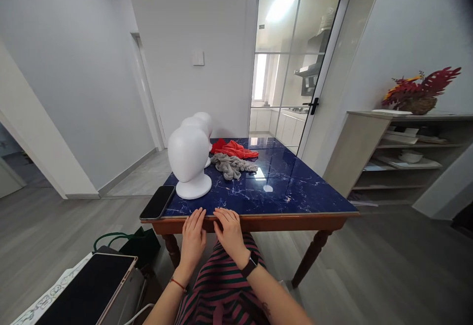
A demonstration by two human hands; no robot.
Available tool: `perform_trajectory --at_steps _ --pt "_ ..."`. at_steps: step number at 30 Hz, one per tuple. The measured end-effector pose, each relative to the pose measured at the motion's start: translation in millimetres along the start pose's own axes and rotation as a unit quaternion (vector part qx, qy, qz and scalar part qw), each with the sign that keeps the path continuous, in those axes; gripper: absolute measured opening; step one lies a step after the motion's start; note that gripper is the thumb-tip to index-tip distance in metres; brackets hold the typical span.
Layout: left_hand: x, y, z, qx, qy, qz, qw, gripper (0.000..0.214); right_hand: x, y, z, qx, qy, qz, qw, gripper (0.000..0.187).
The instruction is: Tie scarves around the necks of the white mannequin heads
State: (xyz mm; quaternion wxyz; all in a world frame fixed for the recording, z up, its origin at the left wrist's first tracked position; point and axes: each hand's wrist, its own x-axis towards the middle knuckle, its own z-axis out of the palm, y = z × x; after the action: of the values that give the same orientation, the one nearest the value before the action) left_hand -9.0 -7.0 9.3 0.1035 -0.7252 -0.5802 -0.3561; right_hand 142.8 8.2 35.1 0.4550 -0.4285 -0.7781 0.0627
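Observation:
My left hand (192, 238) and my right hand (229, 233) rest side by side on the near wooden edge of a table with a blue marble-pattern top (295, 187), fingers stretched flat, holding nothing. A white foam mannequin head (188, 160) stands on the table just beyond my left hand, with a second one (202, 123) behind it. A crumpled grey cloth (232, 165) and a red-orange cloth (232, 148) lie further back. A black phone (157, 202) lies at the table's near left corner.
A tablet with a dark screen (86, 293) and a green-handled bag (136, 243) sit at lower left. A glass door (295, 63) stands behind the table. A shelf unit (402, 157) with a red plant arrangement (419, 90) lines the right wall.

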Motion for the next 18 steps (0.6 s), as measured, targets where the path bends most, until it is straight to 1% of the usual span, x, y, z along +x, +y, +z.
perform_trajectory --at_steps 4,8,11,13,14,15,18 --pt "10.7 4.6 -7.5 0.01 0.007 -0.024 1.0 0.042 15.1 8.0 -19.0 0.013 -0.081 -0.015 0.997 0.023" --pt "28.6 5.2 -14.6 -0.024 0.02 -0.06 0.998 0.024 37.6 21.4 -38.3 0.041 -0.163 -0.047 0.985 0.024" --pt "44.0 -2.1 -17.8 -0.074 0.056 -0.095 0.991 0.018 59.2 36.0 -46.3 0.05 -0.189 -0.062 0.979 0.028" --pt "55.4 -11.5 -19.5 -0.105 0.087 -0.129 0.982 0.015 76.0 49.5 -47.2 0.026 -0.19 -0.089 0.977 0.032" --pt "61.6 -17.4 -20.0 -0.118 0.103 -0.146 0.977 0.017 84.9 57.5 -46.3 0.003 -0.187 -0.106 0.977 0.035" --pt "68.2 -23.8 -20.1 -0.127 0.119 -0.163 0.971 0.024 94.0 66.2 -44.4 -0.026 -0.18 -0.122 0.976 0.039" --pt "88.6 -43.4 -17.2 -0.148 0.161 -0.204 0.954 0.06 122.1 94.2 -34.0 -0.102 -0.157 -0.149 0.971 0.049"
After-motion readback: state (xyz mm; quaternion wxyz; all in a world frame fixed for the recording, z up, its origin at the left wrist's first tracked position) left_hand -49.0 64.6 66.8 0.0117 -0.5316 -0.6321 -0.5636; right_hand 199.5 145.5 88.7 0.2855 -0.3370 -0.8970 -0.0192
